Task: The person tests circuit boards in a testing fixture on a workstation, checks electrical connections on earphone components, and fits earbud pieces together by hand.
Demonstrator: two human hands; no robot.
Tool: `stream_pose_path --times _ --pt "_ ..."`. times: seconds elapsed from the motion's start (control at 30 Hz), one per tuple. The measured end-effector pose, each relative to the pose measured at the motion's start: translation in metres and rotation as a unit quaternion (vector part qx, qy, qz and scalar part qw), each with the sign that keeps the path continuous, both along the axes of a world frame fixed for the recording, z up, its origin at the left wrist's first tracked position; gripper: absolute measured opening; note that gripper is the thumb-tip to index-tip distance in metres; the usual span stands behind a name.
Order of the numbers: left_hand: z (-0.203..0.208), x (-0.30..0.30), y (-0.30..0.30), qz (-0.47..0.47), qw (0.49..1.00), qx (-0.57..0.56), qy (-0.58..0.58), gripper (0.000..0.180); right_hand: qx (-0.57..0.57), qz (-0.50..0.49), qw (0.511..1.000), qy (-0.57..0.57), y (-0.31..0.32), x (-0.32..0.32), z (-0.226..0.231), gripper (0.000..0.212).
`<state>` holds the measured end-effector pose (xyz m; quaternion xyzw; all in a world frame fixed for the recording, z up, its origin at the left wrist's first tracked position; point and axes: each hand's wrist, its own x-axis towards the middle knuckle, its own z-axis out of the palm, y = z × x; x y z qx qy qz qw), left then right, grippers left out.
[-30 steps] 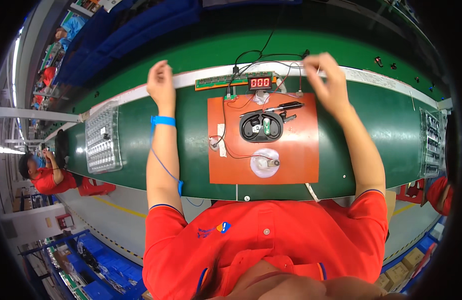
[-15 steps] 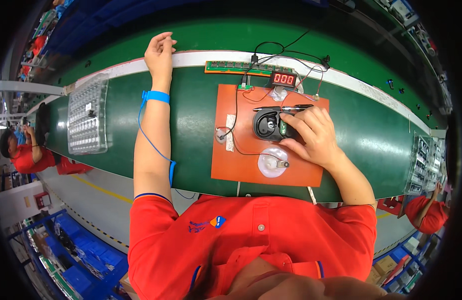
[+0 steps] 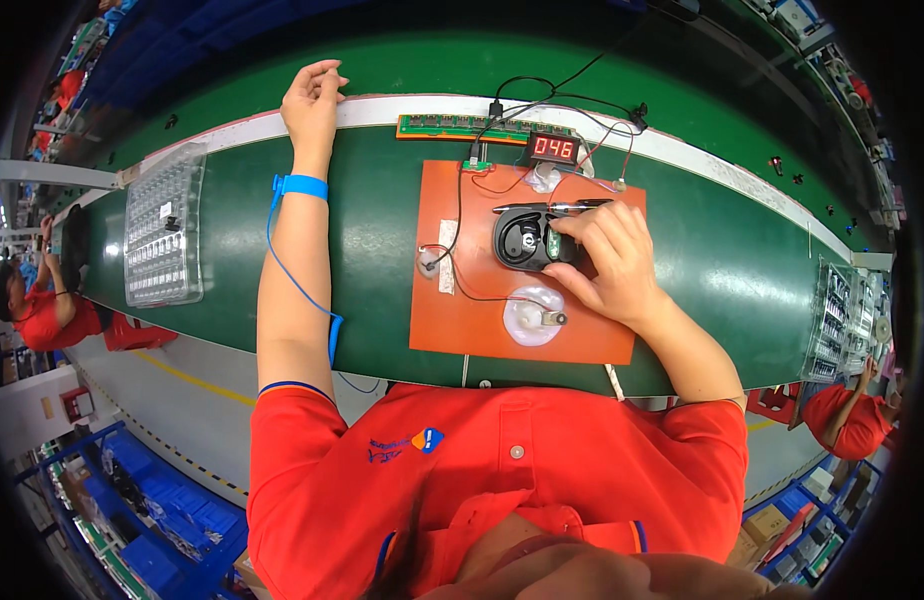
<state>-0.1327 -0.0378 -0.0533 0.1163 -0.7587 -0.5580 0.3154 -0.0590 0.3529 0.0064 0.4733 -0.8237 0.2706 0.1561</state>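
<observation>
My right hand (image 3: 614, 262) grips the right side of a black earbud charging case (image 3: 519, 240) on an orange-brown mat (image 3: 452, 335). Thumb and fingers are at its edge, beside a small exposed green circuit board (image 3: 554, 243). A black pen (image 3: 517, 208) lies along the far side of the case, partly hidden by my fingers. Beyond it stands a small meter (image 3: 554, 148) with lit red digits. My left hand (image 3: 312, 100) is stretched out over the far white rail (image 3: 402, 108), fingers curled together; whatever they may hold is too small to make out.
A blue wrist strap (image 3: 304, 187) with a coiled cord circles my left wrist. Black cables and thin wires cross the mat's far side near a green circuit strip (image 3: 452, 127). A clear plastic tray (image 3: 165, 235) lies left, more trays (image 3: 832, 320) right. Co-workers sit at both sides.
The digits on the meter have changed from all zeros to another reading. The view has shifted slightly; both hands keep nearly the same pose, the right still on the charging case.
</observation>
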Motion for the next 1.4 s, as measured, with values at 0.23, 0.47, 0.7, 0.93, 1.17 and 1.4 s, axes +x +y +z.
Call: stream_pose_path --times 0.23,0.47,0.7,0.93,1.17,1.4 --pt "0.001 -0.001 0.002 -0.003 1.000 -0.010 -0.010 0.016 0.022 -0.020 0.999 -0.033 0.000 0.001 0.000 0.041" --pt "-0.002 -0.001 -0.003 -0.005 1.000 -0.009 -0.012 0.017 -0.024 -0.009 0.995 -0.092 -0.001 0.006 0.000 0.030" --pt "-0.006 0.000 -0.001 -0.014 0.999 -0.016 -0.026 0.018 -0.071 0.139 0.969 -0.193 0.033 0.029 -0.003 0.022" --pt "-0.016 -0.004 -0.026 -0.031 0.998 -0.050 -0.020 0.020 -0.037 0.150 0.980 -0.126 0.030 0.031 -0.002 0.023" --pt "-0.007 -0.012 0.013 0.007 0.997 -0.075 0.027 0.012 -0.015 0.147 0.989 -0.026 0.031 0.034 -0.003 0.026" --pt "-0.002 0.004 0.017 0.014 0.994 -0.109 -0.017 0.011 -0.011 0.158 0.985 -0.075 0.027 0.039 -0.006 0.024"
